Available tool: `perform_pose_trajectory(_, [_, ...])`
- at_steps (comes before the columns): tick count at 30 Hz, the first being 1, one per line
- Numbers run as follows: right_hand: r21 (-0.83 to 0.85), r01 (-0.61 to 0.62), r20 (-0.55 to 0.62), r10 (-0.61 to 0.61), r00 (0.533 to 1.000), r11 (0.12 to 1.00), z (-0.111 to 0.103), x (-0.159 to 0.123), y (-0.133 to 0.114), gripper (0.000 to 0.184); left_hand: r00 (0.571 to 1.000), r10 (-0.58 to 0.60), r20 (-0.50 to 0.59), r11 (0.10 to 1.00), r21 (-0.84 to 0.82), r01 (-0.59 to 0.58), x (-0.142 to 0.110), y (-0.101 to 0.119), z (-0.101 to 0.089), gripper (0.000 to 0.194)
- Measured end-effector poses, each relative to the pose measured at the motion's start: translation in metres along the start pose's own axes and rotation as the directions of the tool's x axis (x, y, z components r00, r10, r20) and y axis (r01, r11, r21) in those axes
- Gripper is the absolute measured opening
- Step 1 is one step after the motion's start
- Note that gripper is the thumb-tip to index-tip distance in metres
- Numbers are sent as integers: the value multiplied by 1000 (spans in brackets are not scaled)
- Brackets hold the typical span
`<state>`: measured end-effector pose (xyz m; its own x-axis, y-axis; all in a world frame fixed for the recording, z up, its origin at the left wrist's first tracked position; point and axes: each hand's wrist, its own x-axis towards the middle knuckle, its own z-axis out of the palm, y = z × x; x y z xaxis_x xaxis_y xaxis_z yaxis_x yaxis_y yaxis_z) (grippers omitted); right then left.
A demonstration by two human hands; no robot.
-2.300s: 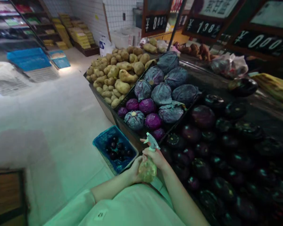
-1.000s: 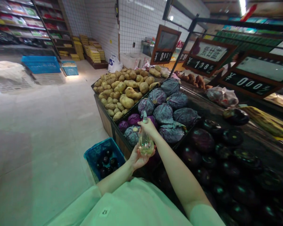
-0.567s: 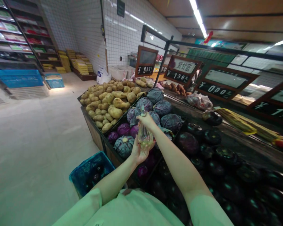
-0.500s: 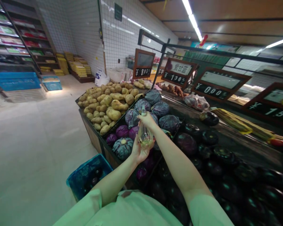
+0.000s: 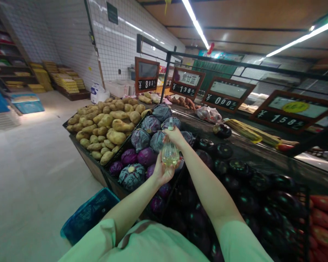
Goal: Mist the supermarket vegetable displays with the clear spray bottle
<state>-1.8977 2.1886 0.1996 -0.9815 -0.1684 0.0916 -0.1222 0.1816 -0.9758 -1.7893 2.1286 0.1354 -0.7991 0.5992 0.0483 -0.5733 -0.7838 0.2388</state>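
In the head view, a clear bottle [image 5: 170, 154] with a little pale yellowish liquid stands roughly upright above the crate of cabbages. My left hand [image 5: 163, 173] cups its rounded base from below. Around its neck closes my right hand [image 5: 176, 136], and the narrow pale top shows just above the fingers. Red cabbages [image 5: 132, 177] lie behind and to the left of the bottle, some dull with outer leaves, others shiny purple. The hands hide part of the bottle's neck and underside.
Potatoes [image 5: 117, 125] are heaped at the left, dark eggplants [image 5: 240, 196] at the right, tomatoes [image 5: 324, 222] at the far right. A blue basket [image 5: 90, 213] is on the floor beside the stand. Price signs [image 5: 186, 83] hang from a dark rail [image 5: 235, 67].
My view has turned right, so the stand has slid left and tomatoes have come into sight. Both hands keep hold of the bottle in nearly the same pose.
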Motion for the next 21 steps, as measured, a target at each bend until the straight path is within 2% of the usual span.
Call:
perform_pose_trajectory(4, [-24, -27, -47, 26, 999, 999, -9, -11, 13, 13, 999, -34, -23, 999, -18, 33, 1, -13, -3, 56])
perform_pose_trajectory(8, [22, -75, -60, 76, 995, 997, -11, -30, 13, 19, 996, -88, -32, 995, -52, 87, -9, -23, -9, 55])
perform_pose_trajectory(13, [115, -144, 86, 134, 987, 983, 0, -64, 24, 26, 978, -208, -4, 971, -121, 206, -40, -37, -28, 54])
perform_pose_trajectory(17, [91, -169, 191, 150, 970, 981, 16, -80, 38, 16, 977, -206, -46, 967, -163, 196, -58, -46, -45, 55])
perform_pose_trajectory(21, [101, -218, 102, 207, 973, 971, 18, -84, 35, 23, 981, -179, -79, 978, -123, 169, -59, -47, -49, 53])
